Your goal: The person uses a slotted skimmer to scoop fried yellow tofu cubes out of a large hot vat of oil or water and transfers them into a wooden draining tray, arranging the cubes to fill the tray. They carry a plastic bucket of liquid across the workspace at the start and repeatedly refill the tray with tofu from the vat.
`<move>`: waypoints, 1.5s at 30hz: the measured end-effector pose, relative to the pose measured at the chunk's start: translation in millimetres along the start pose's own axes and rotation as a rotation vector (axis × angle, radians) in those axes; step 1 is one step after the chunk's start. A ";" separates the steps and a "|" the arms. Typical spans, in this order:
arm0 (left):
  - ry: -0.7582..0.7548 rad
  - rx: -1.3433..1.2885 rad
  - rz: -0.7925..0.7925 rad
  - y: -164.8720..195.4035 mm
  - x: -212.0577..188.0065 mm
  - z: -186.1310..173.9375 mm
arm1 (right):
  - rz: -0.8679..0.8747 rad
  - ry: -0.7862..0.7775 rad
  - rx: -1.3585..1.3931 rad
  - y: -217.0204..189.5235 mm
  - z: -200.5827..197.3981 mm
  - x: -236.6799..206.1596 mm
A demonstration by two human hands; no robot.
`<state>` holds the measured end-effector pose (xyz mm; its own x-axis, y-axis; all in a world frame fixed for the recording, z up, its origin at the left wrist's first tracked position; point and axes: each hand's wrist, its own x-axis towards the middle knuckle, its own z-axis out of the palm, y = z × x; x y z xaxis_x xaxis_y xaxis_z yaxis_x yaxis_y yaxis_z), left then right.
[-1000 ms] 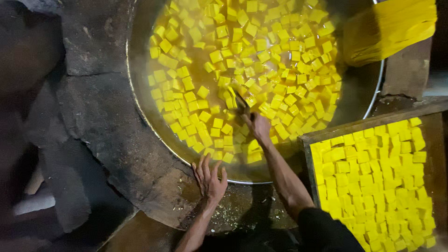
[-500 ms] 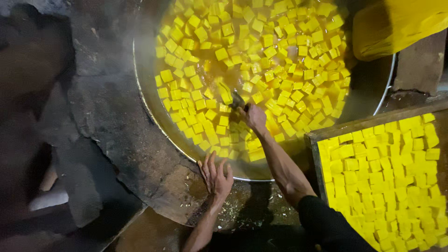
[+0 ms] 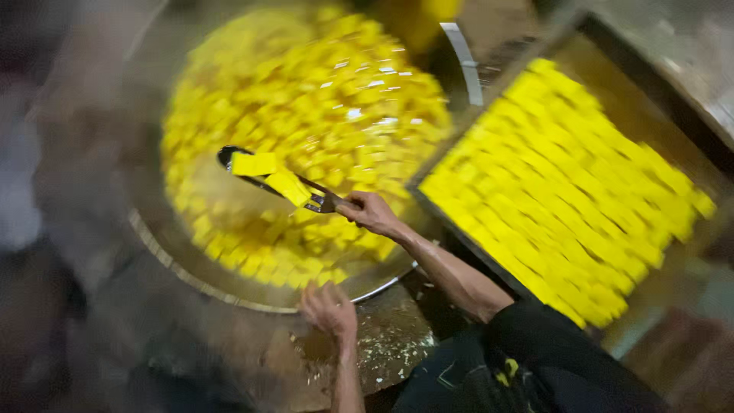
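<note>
A big round metal pan (image 3: 195, 277) holds many yellow cubes (image 3: 321, 99) in liquid. My right hand (image 3: 372, 213) grips the handle of a flat metal skimmer (image 3: 264, 180) lifted above the pan, with two yellow cubes (image 3: 269, 173) lying on its blade. My left hand (image 3: 329, 310) rests on the stove ledge by the pan's near rim, fingers curled, holding nothing. The whole view is motion-blurred.
A wooden tray (image 3: 459, 237) packed with rows of yellow cubes (image 3: 566, 183) stands to the right of the pan. The dark, crumb-strewn stove surround (image 3: 382, 352) lies in front. A yellow container (image 3: 420, 15) shows at the top edge.
The view has swung and tilted. My right hand has lifted the skimmer out of the cubes with two pieces on it. My left hand has curled its spread fingers.
</note>
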<state>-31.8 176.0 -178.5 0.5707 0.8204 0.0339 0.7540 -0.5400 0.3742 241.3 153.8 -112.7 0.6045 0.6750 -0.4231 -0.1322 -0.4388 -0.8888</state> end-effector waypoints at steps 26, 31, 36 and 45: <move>0.191 -0.445 0.736 329.5 136.0 53.4 | -0.035 0.846 -1.040 119.0 -531.1 -185.0; 0.128 -0.581 0.868 449.6 163.4 97.5 | -0.048 0.854 -1.121 144.2 -523.5 -196.9; -0.035 -0.390 1.069 555.0 192.9 143.9 | -0.218 0.873 -1.083 160.3 -520.5 -209.7; -0.017 0.121 1.547 651.3 213.1 176.8 | 0.013 1.001 -0.974 190.5 -515.5 -270.1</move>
<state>638.4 -34.1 -91.5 0.7935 -0.5336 0.2926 -0.5331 -0.8414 -0.0888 457.9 -417.8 -77.0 0.9598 0.1435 0.2412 0.2007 -0.9517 -0.2325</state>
